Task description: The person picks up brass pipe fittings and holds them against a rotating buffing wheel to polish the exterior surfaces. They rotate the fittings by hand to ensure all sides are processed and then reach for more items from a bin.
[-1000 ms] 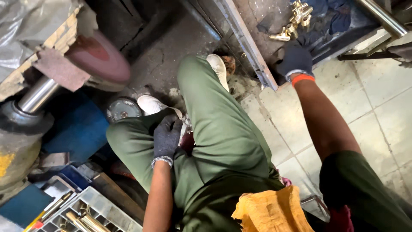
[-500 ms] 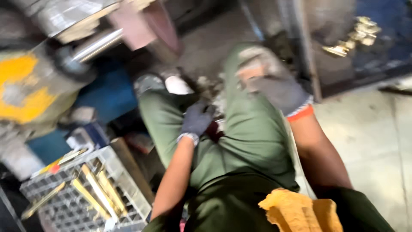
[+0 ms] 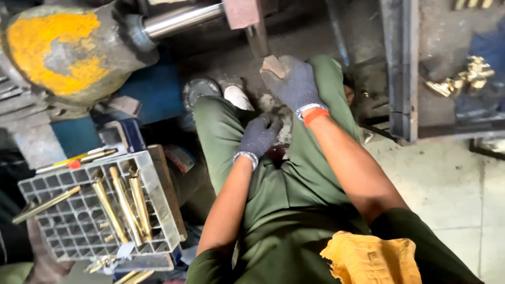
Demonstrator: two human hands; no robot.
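My right hand [image 3: 294, 84], in a dark grey glove with an orange cuff, is raised over my right knee. Its fingers are closed on a small brown block [image 3: 273, 65] just below the machine's shaft [image 3: 179, 20]. My left hand [image 3: 258, 135], also gloved, rests between my thighs on the green trousers [image 3: 310, 173]. Its fingers are bent downward beside a dark red thing [image 3: 274, 153], and its palm is hidden. A yellow cloth [image 3: 373, 260] lies on my lap.
A motor with a worn yellow housing [image 3: 58, 50] fills the upper left. A grey plastic crate [image 3: 158, 189] with several brass rods [image 3: 118, 202] stands at my left. Brass fittings [image 3: 465, 76] lie beyond a steel frame [image 3: 400, 68] at the right. My white shoe [image 3: 238, 97] lies ahead.
My right hand drew back from near the brass fittings at the right to the front of the machine and now holds the brown block. The view swung left, bringing the crate into sight.
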